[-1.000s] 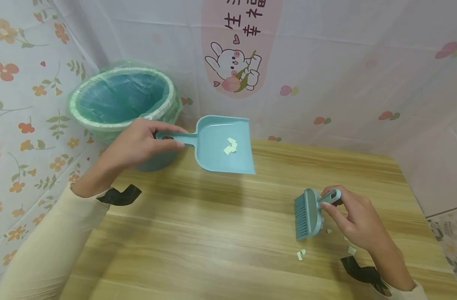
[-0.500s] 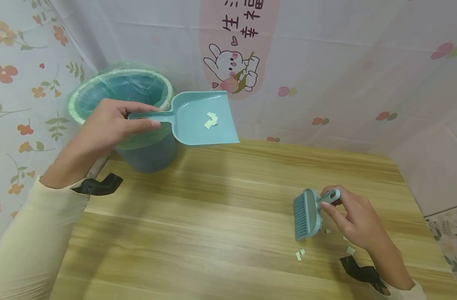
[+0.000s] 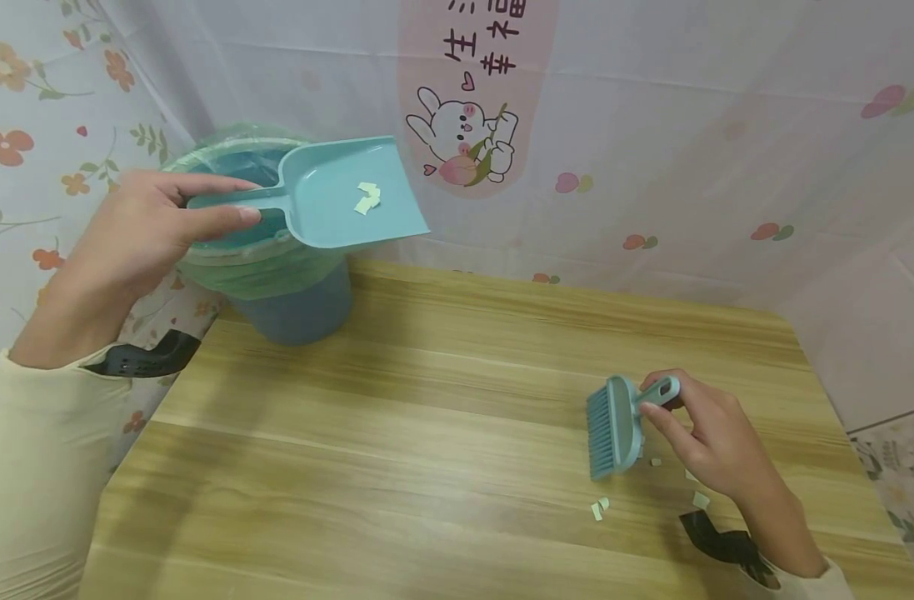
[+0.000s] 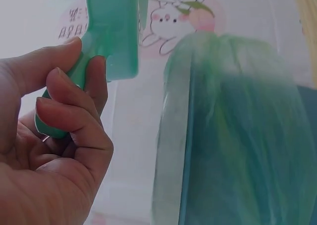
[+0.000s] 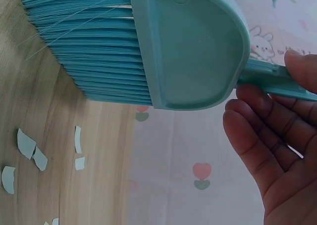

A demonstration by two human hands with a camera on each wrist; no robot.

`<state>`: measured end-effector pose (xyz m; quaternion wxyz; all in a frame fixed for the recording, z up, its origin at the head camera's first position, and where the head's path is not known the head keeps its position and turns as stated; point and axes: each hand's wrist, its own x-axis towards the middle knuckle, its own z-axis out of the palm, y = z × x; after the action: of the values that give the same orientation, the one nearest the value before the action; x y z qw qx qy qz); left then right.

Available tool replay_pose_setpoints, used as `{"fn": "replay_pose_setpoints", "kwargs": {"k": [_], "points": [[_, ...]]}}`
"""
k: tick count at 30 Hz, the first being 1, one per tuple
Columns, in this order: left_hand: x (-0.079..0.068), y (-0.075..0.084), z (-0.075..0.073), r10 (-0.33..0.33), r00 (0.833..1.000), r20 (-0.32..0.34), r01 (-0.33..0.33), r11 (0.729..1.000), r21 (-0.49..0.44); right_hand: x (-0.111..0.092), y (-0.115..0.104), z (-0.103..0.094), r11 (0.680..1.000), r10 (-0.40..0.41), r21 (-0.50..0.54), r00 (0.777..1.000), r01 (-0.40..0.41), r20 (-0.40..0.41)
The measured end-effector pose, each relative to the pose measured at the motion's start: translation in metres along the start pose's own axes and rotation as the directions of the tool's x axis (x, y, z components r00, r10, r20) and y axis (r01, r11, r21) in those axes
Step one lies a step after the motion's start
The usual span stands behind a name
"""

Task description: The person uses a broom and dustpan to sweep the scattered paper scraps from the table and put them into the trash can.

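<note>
Dustpan (image 3: pixel 347 196) higher; one brush (image 3: pixel 614 427)

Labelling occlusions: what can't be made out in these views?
- Bin interior: head view, hidden by the dustpan and left hand.
- Dustpan scoop: left wrist view, cut off at the top edge.
- Paper scraps beside the right hand: head view, too small to count.
- Brush handle end: right wrist view, runs off the right edge.

Smooth, semi-glossy teal plastic dustpan (image 3: pixel 344 196) holding matt paper scraps (image 3: pixel 367 198); matching plastic brush (image 3: pixel 614 425) with fine synthetic bristles; bin (image 3: pixel 277 267) lined with thin, glossy, crinkled film; wood-grain, satin-finish table (image 3: pixel 427 433).
</note>
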<state>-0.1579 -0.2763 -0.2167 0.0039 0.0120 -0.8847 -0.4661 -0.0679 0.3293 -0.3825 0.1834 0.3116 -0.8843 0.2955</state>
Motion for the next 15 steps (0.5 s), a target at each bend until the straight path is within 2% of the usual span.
{"fn": "replay_pose_setpoints", "kwargs": {"k": [5, 9, 15], "points": [[-0.001, -0.01, -0.014, -0.034, 0.999, -0.04, 0.033, 0.999, -0.026, -0.001, 0.0, 0.0, 1.0, 0.002, -0.011, 1.0, -0.002, -0.002], [-0.002, -0.017, -0.023, -0.026, 0.997, -0.072, 0.022, 0.998, -0.061, -0.001, 0.0, 0.0, 1.0, 0.002, -0.009, 1.0, -0.002, -0.003], [-0.006, -0.023, -0.032, -0.073, 0.989, -0.131, 0.057, 0.991, -0.119, -0.001, 0.001, 0.0, 1.0, 0.004, 0.013, 1.0, -0.004, -0.001]]}}
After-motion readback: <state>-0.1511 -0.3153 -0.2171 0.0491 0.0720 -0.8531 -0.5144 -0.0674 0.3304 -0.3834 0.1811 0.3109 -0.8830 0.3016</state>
